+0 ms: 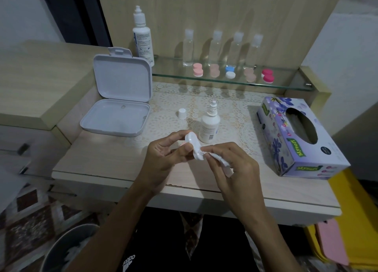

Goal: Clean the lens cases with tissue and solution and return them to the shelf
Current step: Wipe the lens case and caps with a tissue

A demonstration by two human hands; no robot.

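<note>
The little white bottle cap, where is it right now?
The white cap stands on the lace mat, between the open white box and the uncapped solution bottle.

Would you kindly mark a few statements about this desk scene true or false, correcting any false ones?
1. The left hand holds a white lens case. True.
2. The right hand holds nothing. False: it pinches a tissue against the case.
3. The small solution bottle on the desk has its cap on. False: its white cap stands apart on the mat.
4. The hinged white box lies open. True.
5. Five lens cases sit on the glass shelf. True.
</note>
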